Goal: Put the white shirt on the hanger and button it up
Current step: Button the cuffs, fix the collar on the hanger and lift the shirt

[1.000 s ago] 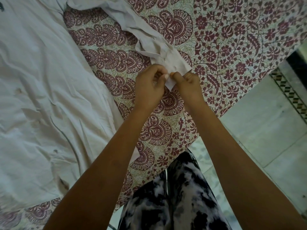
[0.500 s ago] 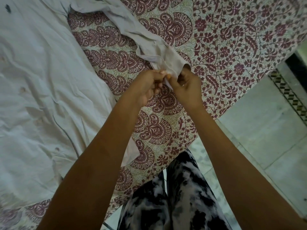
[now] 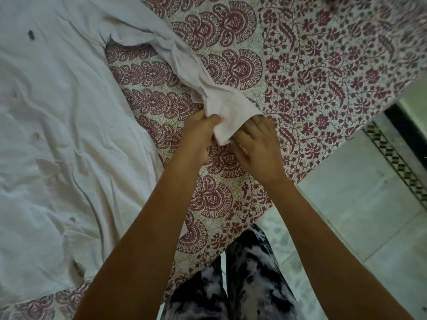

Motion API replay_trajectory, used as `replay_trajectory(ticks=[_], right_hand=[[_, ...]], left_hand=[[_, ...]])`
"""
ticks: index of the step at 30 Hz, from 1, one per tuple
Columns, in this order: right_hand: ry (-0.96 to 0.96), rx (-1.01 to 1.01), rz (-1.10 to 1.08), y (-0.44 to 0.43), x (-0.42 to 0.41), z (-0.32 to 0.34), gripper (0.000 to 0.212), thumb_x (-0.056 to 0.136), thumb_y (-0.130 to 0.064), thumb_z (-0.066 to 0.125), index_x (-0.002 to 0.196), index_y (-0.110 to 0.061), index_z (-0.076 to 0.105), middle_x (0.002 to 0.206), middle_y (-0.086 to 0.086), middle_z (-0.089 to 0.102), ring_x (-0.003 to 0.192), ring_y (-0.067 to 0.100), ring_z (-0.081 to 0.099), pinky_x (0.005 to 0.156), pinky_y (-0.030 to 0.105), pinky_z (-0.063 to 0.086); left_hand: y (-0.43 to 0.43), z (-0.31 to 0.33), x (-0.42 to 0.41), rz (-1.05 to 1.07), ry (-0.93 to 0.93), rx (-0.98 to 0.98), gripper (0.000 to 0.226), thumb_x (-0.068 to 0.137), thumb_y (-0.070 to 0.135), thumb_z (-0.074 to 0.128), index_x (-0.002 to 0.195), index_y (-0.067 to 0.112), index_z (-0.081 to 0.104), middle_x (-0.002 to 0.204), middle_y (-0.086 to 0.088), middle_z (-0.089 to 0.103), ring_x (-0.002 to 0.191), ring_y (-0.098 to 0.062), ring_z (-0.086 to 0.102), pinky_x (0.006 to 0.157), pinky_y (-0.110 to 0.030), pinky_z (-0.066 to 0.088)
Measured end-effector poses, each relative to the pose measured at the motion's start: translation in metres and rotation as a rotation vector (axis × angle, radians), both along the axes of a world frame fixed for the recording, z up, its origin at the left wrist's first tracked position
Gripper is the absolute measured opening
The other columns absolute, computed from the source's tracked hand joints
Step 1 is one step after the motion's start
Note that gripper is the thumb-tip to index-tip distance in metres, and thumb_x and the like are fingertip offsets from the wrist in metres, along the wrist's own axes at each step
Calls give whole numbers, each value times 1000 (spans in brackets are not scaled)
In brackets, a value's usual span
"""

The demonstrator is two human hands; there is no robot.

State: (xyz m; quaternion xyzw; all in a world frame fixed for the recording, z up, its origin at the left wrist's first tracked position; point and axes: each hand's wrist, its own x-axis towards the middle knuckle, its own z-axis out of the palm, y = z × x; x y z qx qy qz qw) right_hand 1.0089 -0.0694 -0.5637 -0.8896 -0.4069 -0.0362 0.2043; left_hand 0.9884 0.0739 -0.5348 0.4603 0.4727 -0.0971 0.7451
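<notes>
Has the white shirt [image 3: 57, 135] spread flat on the bedspread [image 3: 323, 65], toward its left side, probably so the front lies ready for buttoning. Has the sleeve [image 3: 184, 65] stretched diagonally across the bedspread's middle, with the cuff [image 3: 231, 118] raised a little toward its near edge. Grips one side of the cuff in the curled fingers of the left hand [image 3: 198, 137]; pinches the other edge with the right hand [image 3: 256, 148], fingers bent in, likely to fasten or straighten it. Shows no hanger anywhere on the bedspread.
</notes>
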Motion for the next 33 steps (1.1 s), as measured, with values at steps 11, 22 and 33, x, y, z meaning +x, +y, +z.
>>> replay_trajectory(ticks=[11,22,33], right_hand=[[1464,690,-1001,5,34,20,7,89,-18,59,90,-11,59,86,5,63,77,19,60,59,27,55],[873,761,-782,-34,85,2,17,86,-5,58,100,-12,52,97,3,59,85,10,54,73,18,46],[828,432,-923,-44,103,-42,43,84,-11,62,123,-7,46,95,2,58,81,11,57,82,27,48]], left_hand=[[-18,-10,-1,-74,57,6,26,88,-3,51,102,17,58,102,-2,65,104,-25,61,92,-39,51],[-24,-25,43,13,81,10,6,85,11,64,84,15,60,78,1,64,65,-6,60,66,-20,52],[-34,-51,37,-168,127,401,12,81,6,63,81,18,63,88,-4,67,81,-17,62,74,-28,52]])
